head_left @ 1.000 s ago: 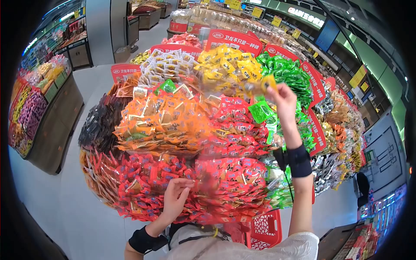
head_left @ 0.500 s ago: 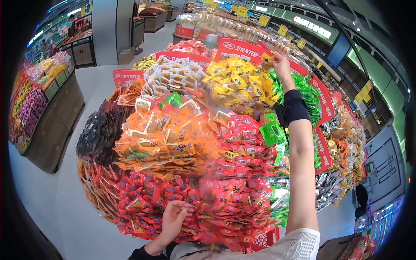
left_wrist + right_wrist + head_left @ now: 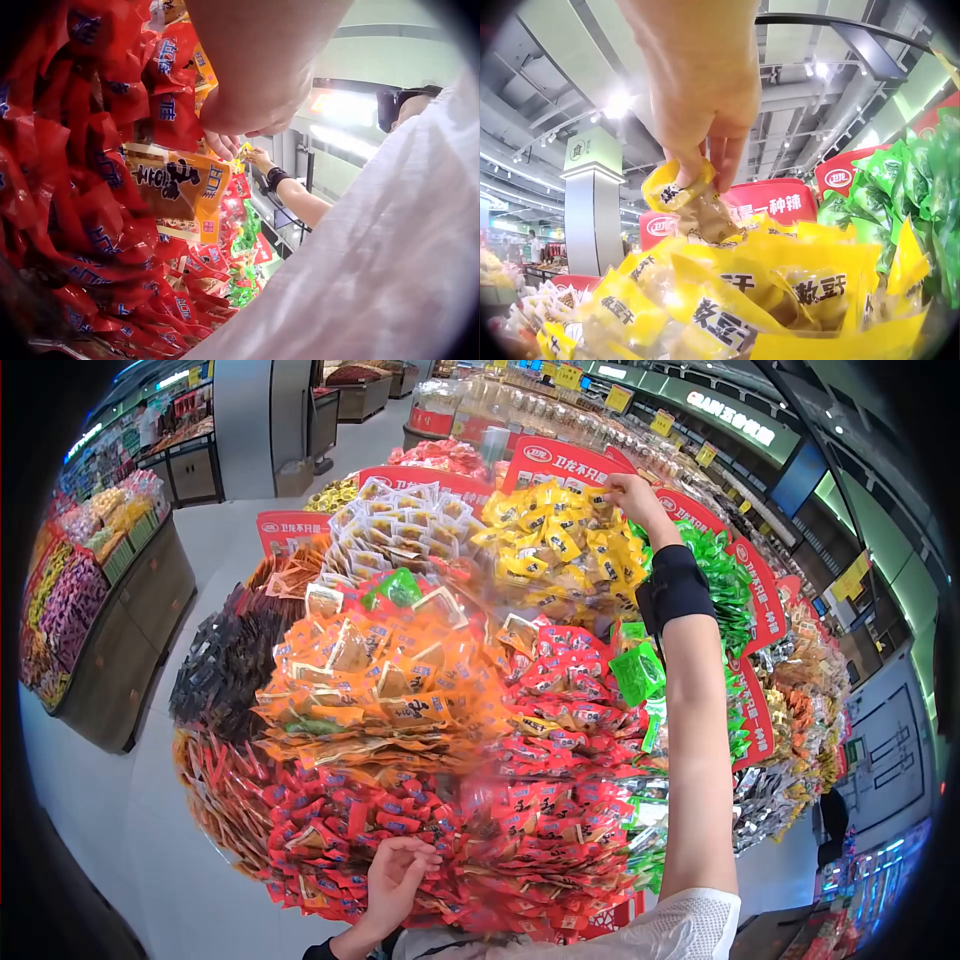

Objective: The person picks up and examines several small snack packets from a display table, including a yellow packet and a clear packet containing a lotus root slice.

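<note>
My right hand (image 3: 634,497) is at the back of the yellow packet pile (image 3: 560,540), arm stretched out. In the right wrist view its fingers point down and pinch a yellow-topped snack packet (image 3: 705,211) with a clear lower part, just over the other yellow packets (image 3: 727,322). My left hand (image 3: 393,880) hovers low at the front, beside the red packets (image 3: 350,810), fingers loosely bent and holding nothing. An orange packet with a brown filling (image 3: 176,187) shows among red ones close to its fingers in the left wrist view.
Orange packets (image 3: 380,690) mound up at mid-left, with white ones (image 3: 400,525) behind. Green packets (image 3: 725,580) lie right of the yellow pile. Red sign boards (image 3: 560,463) stand along the back. Another candy stand (image 3: 130,630) is across the aisle on the left.
The right hand has carried a yellow packet from above the green ones back and left, then lowered it onto the yellow pile. The left hand has dropped lower in view, fingers still loose.
</note>
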A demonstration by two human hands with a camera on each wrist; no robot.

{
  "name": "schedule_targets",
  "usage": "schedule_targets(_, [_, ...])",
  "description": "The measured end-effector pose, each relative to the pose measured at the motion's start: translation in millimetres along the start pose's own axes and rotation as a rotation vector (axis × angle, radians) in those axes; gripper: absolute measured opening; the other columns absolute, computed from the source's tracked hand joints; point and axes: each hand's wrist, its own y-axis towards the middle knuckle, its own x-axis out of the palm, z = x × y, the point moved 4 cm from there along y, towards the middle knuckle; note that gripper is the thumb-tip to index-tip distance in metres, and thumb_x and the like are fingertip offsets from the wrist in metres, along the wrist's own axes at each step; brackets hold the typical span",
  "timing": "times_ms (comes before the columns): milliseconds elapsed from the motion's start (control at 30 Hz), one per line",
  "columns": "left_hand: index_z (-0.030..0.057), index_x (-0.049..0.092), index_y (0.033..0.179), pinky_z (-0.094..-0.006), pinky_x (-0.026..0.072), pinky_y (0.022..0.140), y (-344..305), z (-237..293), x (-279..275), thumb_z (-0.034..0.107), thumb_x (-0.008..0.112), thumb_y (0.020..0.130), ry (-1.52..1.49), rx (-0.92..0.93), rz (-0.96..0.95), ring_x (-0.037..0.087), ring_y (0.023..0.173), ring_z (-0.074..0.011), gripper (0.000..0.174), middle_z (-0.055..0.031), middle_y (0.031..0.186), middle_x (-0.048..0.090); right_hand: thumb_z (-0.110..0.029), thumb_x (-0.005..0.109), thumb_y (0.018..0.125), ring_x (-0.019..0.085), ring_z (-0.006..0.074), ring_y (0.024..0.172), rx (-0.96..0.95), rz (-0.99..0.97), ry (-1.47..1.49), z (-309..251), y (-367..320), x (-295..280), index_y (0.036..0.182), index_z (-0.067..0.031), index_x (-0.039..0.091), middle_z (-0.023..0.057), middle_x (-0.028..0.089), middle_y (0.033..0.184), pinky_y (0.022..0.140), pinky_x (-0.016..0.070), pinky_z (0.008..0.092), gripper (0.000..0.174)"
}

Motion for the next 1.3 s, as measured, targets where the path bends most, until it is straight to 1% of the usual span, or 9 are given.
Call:
schedule_targets(300, [-0.0002,0.039,0.106,-0.0323,0.0465,0.08,1,-3,0,-0.006,0.043,0.084,-0.001,0.006,-0.009,0.056,0.09,-0.0206,0.022,-0.0132,0.1,0.053,-0.007,0.061,0.073,0.056,0.0175,0.064,0.263,-0.044,0.272,30,-4,6,0.081,-0.0014,0.054,0.011,0.054,0.065,0.058,0.0427,0.033,0.012])
schedule_targets(400, [-0.0003,0.04,0.105,-0.0322,0.0464,0.08,2,-3,0,-0.007,0.042,0.084,0.002,0.007,-0.009,0.056,0.091,-0.0206,0.023,-0.0132,0.1,0.053,-0.005,0.059,0.074,0.058,0.0182,0.068,0.192,-0.009,0.137,35,-6,0,0.086,-0.0017,0.054,0.0123,0.057,0.07,0.06,0.0439,0.0327,0.013])
schedule_targets(500, [-0.0004,0.04,0.105,-0.0322,0.0463,0.08,2,-4,0,-0.007,0.042,0.084,0.003,0.011,-0.007,0.056,0.091,-0.0206,0.023,-0.0131,0.1,0.053,-0.001,0.054,0.077,0.048,0.014,0.062,0.048,0.045,-0.075,11,-14,-11,0.078,-0.0012,0.046,0.0054,0.047,0.065,0.06,0.0407,0.0289,0.008])
schedule_targets(600, [-0.0004,0.04,0.106,-0.0323,0.0462,0.08,2,-3,1,-0.007,0.042,0.084,0.01,0.024,-0.014,0.055,0.091,-0.0206,0.023,-0.0131,0.1,0.053,-0.003,0.055,0.075,0.058,0.0311,0.08,0.019,0.009,-0.104,10,-13,-13,0.088,-0.0024,0.053,0.0177,0.059,0.082,0.068,0.0437,0.0364,0.013])
schedule_targets(700, [-0.0004,0.04,0.106,-0.0323,0.0461,0.08,2,-3,1,-0.007,0.042,0.084,0.002,0.029,-0.011,0.055,0.091,-0.0207,0.023,-0.0131,0.1,0.053,-0.003,0.055,0.075,0.056,0.035,0.083,0.12,-0.036,0.069,17,-14,-16,0.089,-0.0029,0.053,0.019,0.058,0.085,0.07,0.0425,0.0379,0.015])
schedule_targets(900, [-0.0003,0.04,0.106,-0.0323,0.0459,0.08,2,-3,2,-0.007,0.042,0.084,0.009,0.021,-0.012,0.056,0.091,-0.0206,0.024,-0.013,0.1,0.053,-0.003,0.055,0.076,0.058,0.0241,0.08,0.039,0.028,-0.162,23,-19,-23,0.088,0.0001,0.051,0.012,0.059,0.081,0.069,0.0433,0.0342,0.013])
schedule_targets(1100, [-0.0001,0.041,0.105,-0.0322,0.0464,0.079,2,-3,3,-0.007,0.042,0.083,0.026,0.029,-0.004,0.056,0.089,-0.0204,0.022,-0.0126,0.099,0.053,-0.007,0.056,0.078,0.049,0.0134,0.07,0.192,-0.151,0.479,35,-14,10,0.085,-0.0011,0.049,0.0053,0.049,0.069,0.067,0.043,0.0304,0.011])
schedule_targets(1233, [0.0002,0.041,0.102,-0.0322,0.0472,0.077,2,0,5,-0.007,0.042,0.083,0.031,0.03,0.025,0.057,0.086,-0.0202,0.021,-0.0121,0.096,0.054,-0.006,0.059,0.075,0.056,0.0228,0.072,0.011,0.02,0.0,20,-12,14,0.085,0.0025,0.053,0.0138,0.057,0.073,0.066,0.0444,0.0328,0.014])
schedule_targets(1300, [0.0001,0.041,0.102,-0.0322,0.0471,0.077,1,0,4,-0.007,0.042,0.083,0.032,0.028,0.034,0.057,0.087,-0.0202,0.02,-0.0121,0.096,0.054,-0.005,0.059,0.074,0.058,0.0268,0.072,0.026,0.035,-0.024,20,-10,21,0.086,0.0017,0.054,0.0173,0.058,0.074,0.065,0.0442,0.035,0.015])
